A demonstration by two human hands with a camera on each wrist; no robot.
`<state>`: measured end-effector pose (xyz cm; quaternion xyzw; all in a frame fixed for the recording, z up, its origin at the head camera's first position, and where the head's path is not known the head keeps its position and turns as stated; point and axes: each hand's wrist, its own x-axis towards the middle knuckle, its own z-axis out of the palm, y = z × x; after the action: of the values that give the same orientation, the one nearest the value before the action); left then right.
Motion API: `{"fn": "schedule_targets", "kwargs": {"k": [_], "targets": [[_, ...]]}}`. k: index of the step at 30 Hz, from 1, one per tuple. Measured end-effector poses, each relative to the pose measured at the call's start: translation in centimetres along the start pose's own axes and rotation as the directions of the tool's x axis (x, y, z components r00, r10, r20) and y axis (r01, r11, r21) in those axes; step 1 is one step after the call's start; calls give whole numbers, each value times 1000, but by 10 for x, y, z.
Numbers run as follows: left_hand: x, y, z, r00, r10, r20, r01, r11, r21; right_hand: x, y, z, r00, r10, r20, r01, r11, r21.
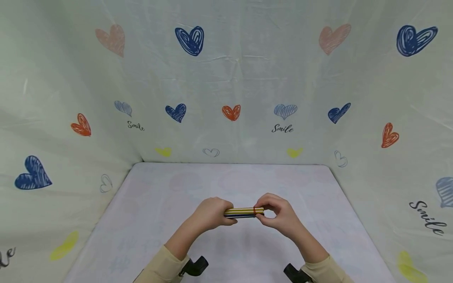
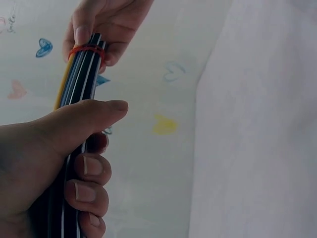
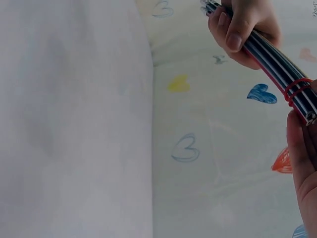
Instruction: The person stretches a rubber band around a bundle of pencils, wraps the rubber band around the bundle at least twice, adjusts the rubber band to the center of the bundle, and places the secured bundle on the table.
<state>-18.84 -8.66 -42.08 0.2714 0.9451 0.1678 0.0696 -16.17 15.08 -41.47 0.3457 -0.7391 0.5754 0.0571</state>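
A bundle of pencils [image 1: 242, 213], some yellow-striped and some dark, is held level above the table between both hands. My left hand [image 1: 213, 213] grips it, with thumb and fingers curled round the pencils [image 2: 80, 84] in the left wrist view. A red rubber band [image 3: 297, 88] circles the bundle near its other end. There my right hand [image 1: 278, 214] pinches the banded end between thumb and fingers. In the right wrist view, only part of the right hand [image 3: 303, 158] shows at the edge, and its exact hold on the band is partly hidden.
Below the hands lies a white table [image 1: 226, 251] with rounded far corners. A pale cloth [image 1: 233, 78] printed with hearts and "Smile" hangs behind it and along both sides. Dark wrist cameras [image 1: 196, 266] sit at the cuffs.
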Motion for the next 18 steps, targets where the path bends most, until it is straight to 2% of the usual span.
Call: {"fn": "schedule_targets", "kwargs": {"k": [4,8,12,18], "targets": [[-2,0,-3,999,-9,33,11,999,-52,0,1,-2,996,-76,39,76,997,-4],[-3,0,-5,998,1,68,5,996,-86,1,5,-4,982,-161,94,163,986,-14],[-3,0,-6,995,11,100,0,994,-111,1,8,-3,977,-185,108,186,983,-4],[-2,1,-6,993,25,119,-11,993,-119,1,11,0,977,-194,86,192,981,29]]}}
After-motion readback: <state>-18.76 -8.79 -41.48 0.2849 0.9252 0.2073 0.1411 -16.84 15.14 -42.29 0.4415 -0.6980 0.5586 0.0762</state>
